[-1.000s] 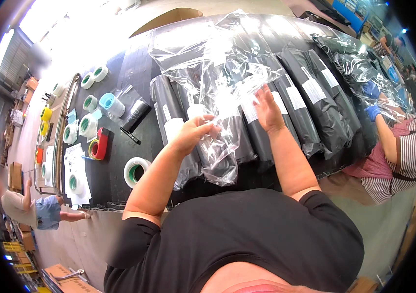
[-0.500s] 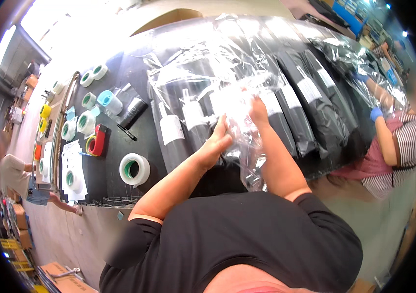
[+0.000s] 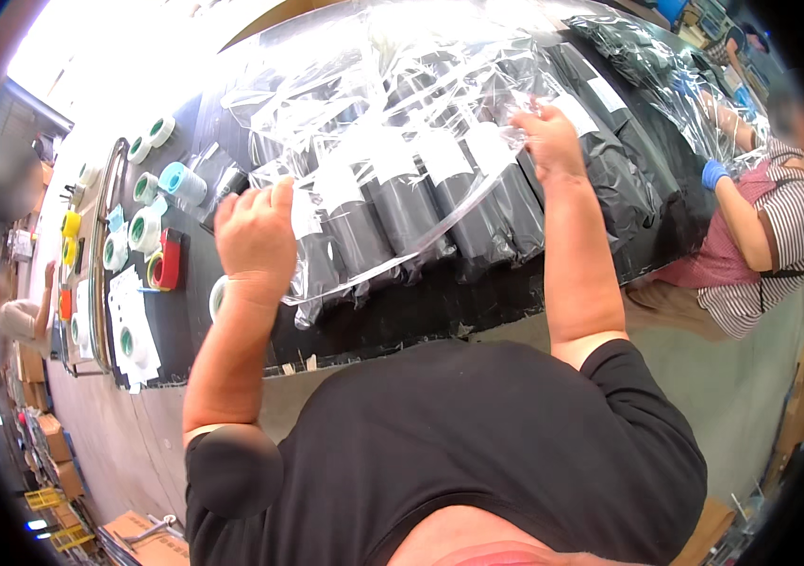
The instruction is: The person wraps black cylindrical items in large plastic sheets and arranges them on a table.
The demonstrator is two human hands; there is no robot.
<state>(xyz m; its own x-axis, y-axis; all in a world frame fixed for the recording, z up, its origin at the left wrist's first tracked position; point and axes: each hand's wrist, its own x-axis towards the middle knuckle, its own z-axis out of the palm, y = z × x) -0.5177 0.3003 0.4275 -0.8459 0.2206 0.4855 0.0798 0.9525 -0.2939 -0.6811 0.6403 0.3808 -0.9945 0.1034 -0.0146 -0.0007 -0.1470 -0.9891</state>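
Observation:
A large sheet of clear plastic film (image 3: pixel 393 90) is stretched between my hands, its near edge sagging in a curve over a row of black wrapped packages (image 3: pixel 411 212) with white labels. At the row's left end my left hand (image 3: pixel 256 231) is closed on one side of the film. Farther right, my right hand (image 3: pixel 553 141) pinches the other side, above the labelled packages. The film is wrinkled and glossy; whether it is a bag or a single layer I cannot tell.
Rolls of tape (image 3: pixel 144 230), a red tape dispenser (image 3: pixel 168 259) and paper sheets (image 3: pixel 128 307) lie on the black table (image 3: pixel 374 330) at left. At right, a co-worker's blue-gloved hand (image 3: pixel 714 174) is beside more clear film. Another person (image 3: pixel 25 321) stands at far left.
My hands, close together in bunched film before, have moved apart, left hand to the left and right hand to the right. The film now spreads wide over the packages.

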